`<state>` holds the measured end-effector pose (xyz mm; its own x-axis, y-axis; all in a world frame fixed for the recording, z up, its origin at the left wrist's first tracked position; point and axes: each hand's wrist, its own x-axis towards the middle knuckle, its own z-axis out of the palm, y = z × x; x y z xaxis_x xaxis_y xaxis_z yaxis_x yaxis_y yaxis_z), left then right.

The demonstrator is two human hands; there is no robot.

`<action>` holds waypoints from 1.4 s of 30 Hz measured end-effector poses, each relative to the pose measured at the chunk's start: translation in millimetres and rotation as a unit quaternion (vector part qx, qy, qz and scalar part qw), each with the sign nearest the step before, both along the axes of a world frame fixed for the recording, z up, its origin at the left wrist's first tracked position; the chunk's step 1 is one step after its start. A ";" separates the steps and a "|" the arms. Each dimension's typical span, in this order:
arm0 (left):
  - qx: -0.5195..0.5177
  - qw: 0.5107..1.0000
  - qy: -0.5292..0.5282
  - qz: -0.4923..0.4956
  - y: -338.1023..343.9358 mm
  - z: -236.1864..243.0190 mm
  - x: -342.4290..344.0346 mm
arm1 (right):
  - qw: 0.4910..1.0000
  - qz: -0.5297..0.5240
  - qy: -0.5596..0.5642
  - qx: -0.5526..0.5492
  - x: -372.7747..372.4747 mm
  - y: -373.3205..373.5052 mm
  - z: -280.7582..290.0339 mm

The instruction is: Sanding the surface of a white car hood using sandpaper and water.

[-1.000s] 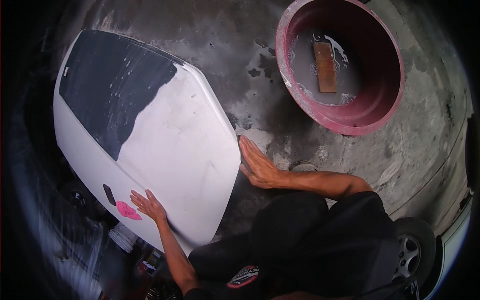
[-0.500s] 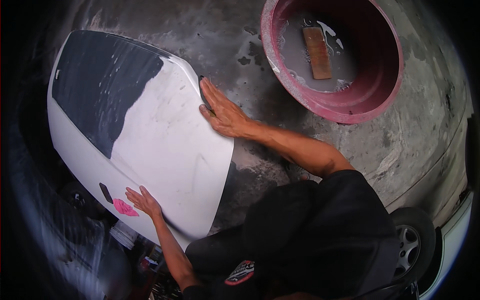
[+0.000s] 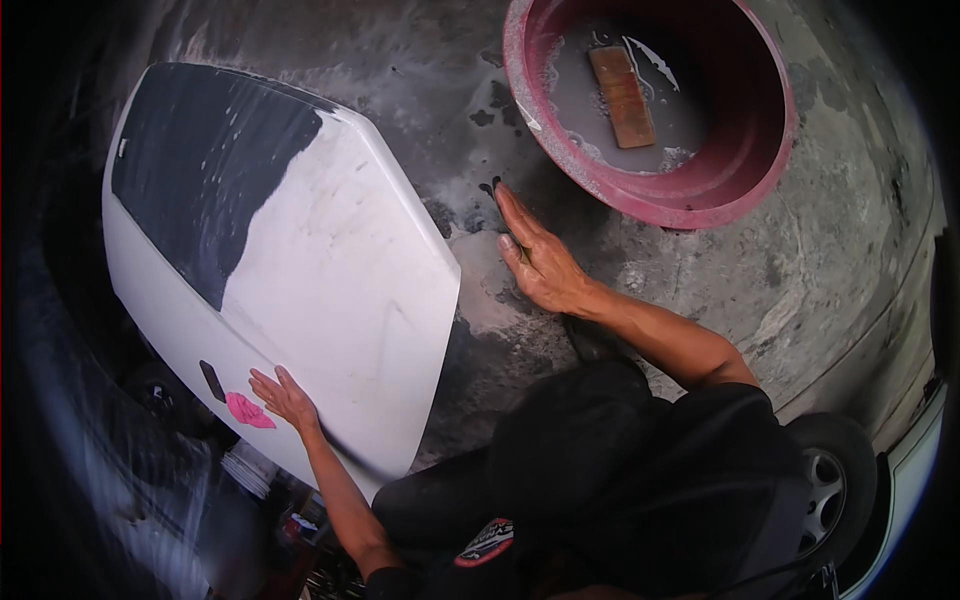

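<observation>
A white car body panel [image 3: 340, 260] with a wet dark grey area lies across the left half of the view. My left hand [image 3: 284, 397] rests on its near-left part, fingers spread. Beside those fingertips are a crumpled pink cloth [image 3: 248, 411] and a small dark flat strip [image 3: 211, 381]. Off the panel's right edge, above the floor, my right hand [image 3: 543, 262] has straight fingers held together. Under it is a thin dark piece, perhaps sandpaper, showing past the fingertips and by the thumb; the palm hides most of it.
A pink-red tub [image 3: 700, 215] with cloudy water stands at the far right. A brown rectangular block [image 3: 622, 97] is in it. Wet patches mark the concrete floor [image 3: 800, 270]. A car wheel [image 3: 822, 495] is at the lower right, and clutter lies below the panel's left edge.
My right hand has come off the panel's right edge and moved right, toward me, with the dark piece. My left hand stays on the panel. The view has shifted slightly.
</observation>
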<state>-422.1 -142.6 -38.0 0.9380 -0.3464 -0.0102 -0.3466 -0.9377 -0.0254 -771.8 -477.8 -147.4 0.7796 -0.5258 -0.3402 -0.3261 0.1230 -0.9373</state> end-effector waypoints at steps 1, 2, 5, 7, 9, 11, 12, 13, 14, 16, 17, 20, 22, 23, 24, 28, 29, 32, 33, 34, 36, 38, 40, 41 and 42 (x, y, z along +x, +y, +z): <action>0.001 1.000 -0.006 0.013 -0.3 0.3 -0.2 | 0.992 0.014 -0.034 -0.119 6.5 0.8 3.3; 0.008 1.000 -0.007 0.018 -0.5 0.5 -0.1 | 0.961 0.009 -0.063 -0.271 14.5 2.7 7.8; 0.018 1.000 -0.008 0.020 -2.1 0.6 -0.3 | 0.950 0.088 -0.154 -0.256 37.5 21.4 18.4; 0.018 1.000 -0.007 0.018 -2.9 -0.1 -0.1 | 0.959 0.083 -0.138 -0.232 43.0 26.9 20.2; 0.016 1.000 -0.005 0.024 -4.0 -1.7 0.4 | 0.967 0.112 -0.120 -0.194 51.1 25.6 19.9; 0.008 1.000 -0.003 0.025 -3.9 -3.2 1.0 | 0.965 0.051 -0.110 -0.233 81.0 5.3 20.6; 0.018 1.000 -0.002 0.024 -3.2 -3.7 0.7 | 0.963 0.011 -0.084 -0.257 94.7 -1.1 21.6; 0.026 0.999 -0.006 0.035 -2.2 -3.6 1.3 | 0.969 0.027 -0.079 -0.231 104.3 -4.9 21.4; 0.028 0.999 -0.009 0.028 -1.6 -3.4 0.9 | 0.977 -0.004 -0.089 -0.191 112.7 -9.4 21.4; 0.018 1.000 -0.013 0.019 -0.3 -2.8 1.5 | 0.981 -0.038 -0.101 -0.163 112.3 -9.5 20.6; 0.018 0.999 -0.010 0.025 0.5 -2.4 2.2 | 0.985 -0.032 -0.102 -0.133 98.4 1.8 17.1; 0.013 1.000 0.000 0.028 1.8 -1.7 2.9 | 0.987 -0.004 -0.088 -0.132 73.7 18.5 7.0; 0.005 1.000 0.007 -0.003 1.9 -0.4 3.2 | 0.985 0.016 -0.077 -0.155 77.8 13.6 5.0; 0.010 1.000 0.005 0.009 1.7 0.5 2.8 | 0.989 -0.004 -0.076 -0.130 92.4 -2.4 5.9; 0.010 1.000 0.006 0.013 1.8 0.5 3.0 | 0.988 -0.036 -0.092 -0.117 99.9 -11.8 6.0; 0.021 1.000 0.003 0.002 1.5 0.4 2.0 | 0.986 -0.008 -0.082 -0.145 90.8 -7.1 4.6; 0.020 1.000 -0.004 0.024 1.5 -0.7 1.9 | 0.989 0.016 -0.070 -0.130 79.2 3.5 4.4; 0.023 0.999 -0.001 0.032 0.7 -2.8 1.6 | 0.988 0.025 -0.061 -0.140 85.5 1.2 5.7; 0.024 0.999 -0.002 0.026 0.2 -3.1 1.7 | 0.986 0.029 -0.047 -0.158 98.3 -6.4 6.2; 0.020 1.000 -0.003 0.014 -0.5 -3.1 1.5 | 0.987 -0.005 -0.045 -0.157 120.3 -25.4 10.5; 0.023 0.999 -0.009 0.024 -1.4 -2.2 0.7 | 0.978 -0.026 -0.023 -0.204 168.6 -70.4 11.9; 0.018 0.999 -0.013 0.034 -2.4 -0.6 -0.6 | 0.964 -0.023 -0.027 -0.265 185.3 -80.4 15.1; 0.016 1.000 0.008 0.020 -3.3 0.3 -2.6 | 0.928 -0.033 -0.084 -0.360 165.5 -69.4 17.1; 0.016 1.000 0.006 0.012 -4.0 1.1 -3.7 | 0.911 0.052 -0.086 -0.400 143.3 -53.2 19.8; 0.008 0.999 0.006 0.042 -5.3 1.0 -5.0 | 0.883 0.135 -0.078 -0.443 114.7 -31.9 24.7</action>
<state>-427.1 -147.9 -36.9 0.9637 -0.2657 -0.0260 -0.2665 -0.9631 -0.0375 -657.2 -509.6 -122.7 0.9185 -0.3183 0.2346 -0.0887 -0.7441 -0.6622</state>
